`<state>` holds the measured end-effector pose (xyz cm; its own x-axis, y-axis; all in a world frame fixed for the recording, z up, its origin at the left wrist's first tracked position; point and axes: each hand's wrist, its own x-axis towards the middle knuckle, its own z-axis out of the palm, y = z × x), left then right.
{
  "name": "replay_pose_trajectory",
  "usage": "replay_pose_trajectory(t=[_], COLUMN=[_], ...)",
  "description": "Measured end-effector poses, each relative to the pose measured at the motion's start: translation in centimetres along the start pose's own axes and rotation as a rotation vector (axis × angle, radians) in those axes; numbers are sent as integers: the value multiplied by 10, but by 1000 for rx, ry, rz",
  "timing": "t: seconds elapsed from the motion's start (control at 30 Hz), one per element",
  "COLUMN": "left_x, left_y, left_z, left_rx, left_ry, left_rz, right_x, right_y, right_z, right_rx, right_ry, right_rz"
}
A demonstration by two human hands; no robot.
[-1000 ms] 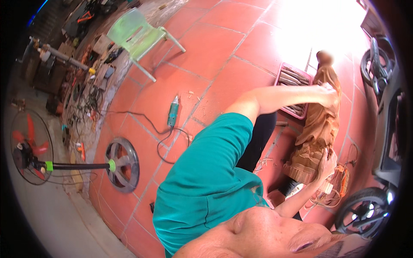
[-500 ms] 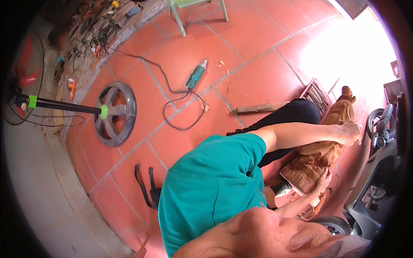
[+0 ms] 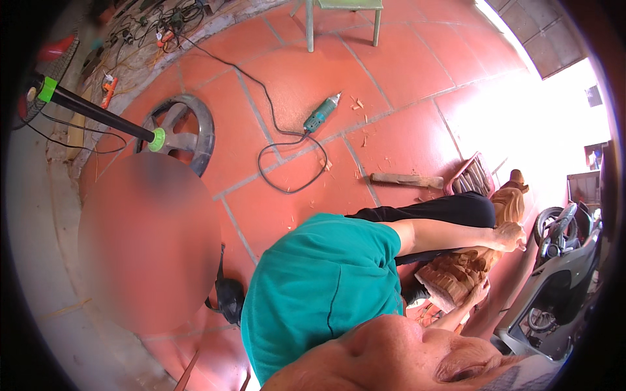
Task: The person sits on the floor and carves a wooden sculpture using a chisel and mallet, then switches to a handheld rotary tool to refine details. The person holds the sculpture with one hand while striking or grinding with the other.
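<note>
A carved brown wooden figure [image 3: 464, 264] lies slantwise beside my dark-trousered leg, its broad base nearest me and its narrow end pointing away. My left hand [image 3: 510, 236] is closed over its side about midway along, fingers curled and partly hidden. Lower down, my right hand [image 3: 480, 291] grips the edge near the broad base; some of its fingers are out of sight. Close to the figure's far end stands a pinkish tray [image 3: 490, 171] holding several slender tools. A wooden stick [image 3: 407, 180], perhaps a mallet handle, lies on the tiles by the tray.
A teal corded power tool [image 3: 321, 115] rests on the red tiles among wood shavings. A fan's round base [image 3: 205, 133] and a green stool [image 3: 345, 4] stand farther off. The motorbike [image 3: 554, 277] is at the right. A blurred patch hides floor at the left.
The whole view has shifted, so the motorbike and carving sit farther left and the floor items differ in place. Both hands stay on the carving. A blurred patch has appeared at the left.
</note>
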<state>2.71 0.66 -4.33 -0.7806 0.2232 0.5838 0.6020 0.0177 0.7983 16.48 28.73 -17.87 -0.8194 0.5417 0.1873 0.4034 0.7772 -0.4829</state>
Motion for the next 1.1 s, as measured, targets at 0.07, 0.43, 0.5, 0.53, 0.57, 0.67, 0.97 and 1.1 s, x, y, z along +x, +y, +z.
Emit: replay_pose_trajectory(t=[0.07, 0.43, 0.5, 0.53, 0.57, 0.67, 0.97, 1.1], left_x=[-2, -9, -13, -13, -16, -21, -78, -109], left_y=[2, -2, -5, -6, -6, -5, -97, -120], left_z=[-5, -15, -11, -10, -7, 11, 64, 90], left_rx=[0, -19, -26, -33, -46, -103, -402, -348], left_ry=[-7, -35, -43, -37, -50, -63, -143, -154], left_rz=[-1, -7, -11, -14, -12, 9, -466, -622], right_x=[6, 25, 13, 10, 3, -24, -26, -38], right_y=[12, 26, 25, 21, 23, 39, -49, -13], right_z=[3, -8, -8, -10, -12, -29, -32, -30], right_rx=[68, 101, 87, 73, 66, 76, -60, -156], right_ry=[45, -290, -281, -280, -270, -252, -156, -137], right_rz=[0, -68, -142, -182, -208, -236, -164, -223])
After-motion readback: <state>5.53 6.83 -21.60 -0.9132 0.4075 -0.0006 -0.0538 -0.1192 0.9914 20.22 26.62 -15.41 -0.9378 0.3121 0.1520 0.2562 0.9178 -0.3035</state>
